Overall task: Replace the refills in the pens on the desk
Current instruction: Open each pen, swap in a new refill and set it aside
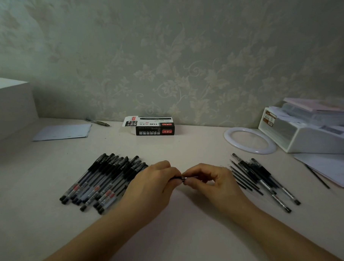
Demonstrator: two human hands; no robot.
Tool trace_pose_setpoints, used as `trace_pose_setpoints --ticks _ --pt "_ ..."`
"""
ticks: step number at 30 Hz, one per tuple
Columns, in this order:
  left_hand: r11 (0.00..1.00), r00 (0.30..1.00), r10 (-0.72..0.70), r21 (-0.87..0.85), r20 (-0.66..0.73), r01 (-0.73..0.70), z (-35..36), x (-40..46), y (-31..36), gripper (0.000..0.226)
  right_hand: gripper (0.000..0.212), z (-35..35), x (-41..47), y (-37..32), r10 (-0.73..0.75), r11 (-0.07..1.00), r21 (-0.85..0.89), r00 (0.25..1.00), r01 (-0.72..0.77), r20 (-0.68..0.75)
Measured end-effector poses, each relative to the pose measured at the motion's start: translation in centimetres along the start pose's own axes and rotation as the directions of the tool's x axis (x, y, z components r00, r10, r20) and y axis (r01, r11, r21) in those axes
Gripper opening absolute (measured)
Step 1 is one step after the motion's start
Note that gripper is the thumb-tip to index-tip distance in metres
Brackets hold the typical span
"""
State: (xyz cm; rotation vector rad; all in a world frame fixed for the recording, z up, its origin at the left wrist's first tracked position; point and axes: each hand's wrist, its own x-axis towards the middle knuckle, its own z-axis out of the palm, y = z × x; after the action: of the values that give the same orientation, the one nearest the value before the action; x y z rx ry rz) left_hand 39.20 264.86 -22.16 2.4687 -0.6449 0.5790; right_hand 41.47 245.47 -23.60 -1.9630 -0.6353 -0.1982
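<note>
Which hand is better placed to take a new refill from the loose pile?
Probably the right hand: the loose refills lie just beside it, while the left hand holds the pen by the capped pens.

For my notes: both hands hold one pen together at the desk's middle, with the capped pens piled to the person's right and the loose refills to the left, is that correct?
Not quite: the head view shows the sides swapped. The capped pens lie to the person's left, the loose refills to the right. Left hand and right hand do hold one pen.
</note>
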Motion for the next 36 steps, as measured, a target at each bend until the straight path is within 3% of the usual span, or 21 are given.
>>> trace_pose_setpoints --ticks 6,9,13,16,20,27,30,33,36 --pt "1.000 0.999 -0.012 -0.016 -0.037 0.011 -0.1 0.0 0.0 0.019 0.014 0.4 0.2 -0.3 0.028 0.999 -0.026 0.999 -0.029 -0.029" --pt "0.998 0.988 -0.055 0.015 -0.143 0.057 -0.5 0.4 0.1 0.019 0.026 0.6 0.3 -0.3 0.030 0.998 -0.058 0.996 -0.035 -0.083" --pt "0.941 0.921 -0.262 0.134 -0.289 0.310 -2.5 0.5 -1.8 0.021 0.020 0.3 0.3 0.1 0.093 0.994 -0.035 0.970 -0.103 -0.224" --pt "0.839 0.849 -0.428 0.214 -0.309 0.500 -4.1 0.2 -3.9 0.022 0.018 0.3 0.4 0.2 0.109 0.992 -0.036 0.962 -0.121 -0.250" --pt "0.745 0.797 -0.543 0.287 -0.265 0.603 -4.5 -0.1 -4.8 0.018 0.017 0.3 0.2 0.1 0.113 0.991 -0.040 0.962 -0.126 -0.249" --pt "0.706 0.783 -0.589 0.344 -0.202 0.619 -4.0 -0.3 -5.1 0.023 0.016 0.3 0.2 0.1 0.098 0.988 -0.091 0.956 -0.128 -0.276" --pt "0.699 0.784 -0.588 0.361 -0.201 0.617 -3.8 -0.2 -5.0 0.026 0.016 -0.1 0.3 0.1 0.046 0.968 -0.220 0.946 -0.122 -0.322" --pt "0.713 0.807 -0.548 0.383 -0.217 0.587 -3.7 -0.1 -4.7 0.026 0.015 -1.8 0.5 0.2 0.004 0.900 -0.403 0.929 -0.164 -0.369" --pt "0.789 0.872 -0.430 0.373 -0.235 0.489 -3.3 0.1 -4.0 0.025 0.007 -5.0 0.4 0.6 0.040 0.771 -0.555 0.893 -0.314 -0.449"
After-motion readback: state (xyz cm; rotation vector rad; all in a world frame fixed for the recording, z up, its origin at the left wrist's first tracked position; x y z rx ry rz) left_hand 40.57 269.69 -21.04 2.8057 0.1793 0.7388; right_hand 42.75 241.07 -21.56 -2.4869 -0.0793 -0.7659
